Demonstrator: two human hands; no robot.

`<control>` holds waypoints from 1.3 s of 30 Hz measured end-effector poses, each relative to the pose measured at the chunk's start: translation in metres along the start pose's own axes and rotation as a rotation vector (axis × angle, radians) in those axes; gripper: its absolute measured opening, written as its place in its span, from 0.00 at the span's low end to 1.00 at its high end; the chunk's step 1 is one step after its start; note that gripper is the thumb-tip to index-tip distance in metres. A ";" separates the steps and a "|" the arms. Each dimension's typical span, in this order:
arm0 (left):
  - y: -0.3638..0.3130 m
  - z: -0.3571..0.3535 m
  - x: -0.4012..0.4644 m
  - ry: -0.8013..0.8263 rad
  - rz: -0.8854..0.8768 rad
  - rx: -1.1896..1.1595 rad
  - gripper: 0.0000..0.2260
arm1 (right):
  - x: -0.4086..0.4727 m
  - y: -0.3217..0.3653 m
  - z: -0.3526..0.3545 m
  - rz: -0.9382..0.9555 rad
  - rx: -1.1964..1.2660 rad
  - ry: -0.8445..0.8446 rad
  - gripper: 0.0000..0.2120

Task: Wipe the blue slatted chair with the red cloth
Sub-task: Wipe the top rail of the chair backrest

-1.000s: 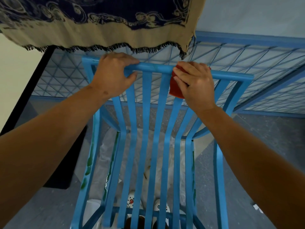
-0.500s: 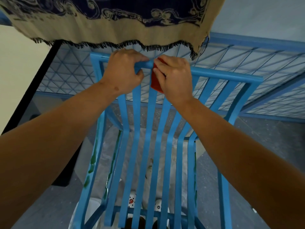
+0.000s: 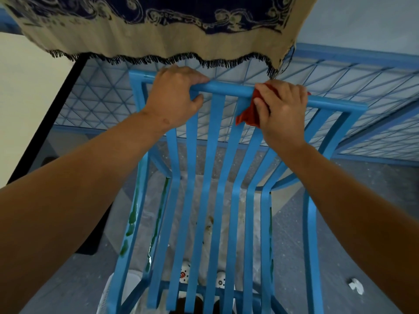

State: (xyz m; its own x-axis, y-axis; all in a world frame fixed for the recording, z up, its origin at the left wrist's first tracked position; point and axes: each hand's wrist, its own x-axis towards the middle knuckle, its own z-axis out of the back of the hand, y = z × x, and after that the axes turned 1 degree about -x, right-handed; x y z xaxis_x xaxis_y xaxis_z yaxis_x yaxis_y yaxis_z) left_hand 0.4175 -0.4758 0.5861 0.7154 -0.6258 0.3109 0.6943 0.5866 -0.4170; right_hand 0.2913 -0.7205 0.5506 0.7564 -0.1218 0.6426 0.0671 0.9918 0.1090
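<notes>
Nearest, white shoes with small red and black spots (image 3: 184, 275) are seen through the slats of the blue slatted chair (image 3: 213, 189), which stands on a grey speckled floor (image 3: 290, 234); no readable writing is seen. Green streaks are seen on the chair's left slats. Both forearms are stretched toward the far top rail. The left hand (image 3: 173, 97) is curled round the rail near its left end. The right hand (image 3: 282, 109) is pressed over the red cloth (image 3: 249, 112), which is held against the rail right of centre. Beyond hangs a beige fringed textile with a dark blue pattern (image 3: 158, 30).
</notes>
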 end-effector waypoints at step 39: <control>0.006 0.014 0.000 0.066 -0.110 0.054 0.20 | 0.023 0.063 -0.036 0.065 -0.007 -0.054 0.14</control>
State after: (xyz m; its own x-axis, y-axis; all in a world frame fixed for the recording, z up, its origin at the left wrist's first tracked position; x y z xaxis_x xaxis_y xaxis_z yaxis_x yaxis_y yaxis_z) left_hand 0.4227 -0.4647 0.5956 0.6291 -0.7192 0.2949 0.7728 0.5380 -0.3365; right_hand 0.3367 -0.6591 0.5453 0.7232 -0.0588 0.6881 0.0237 0.9979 0.0604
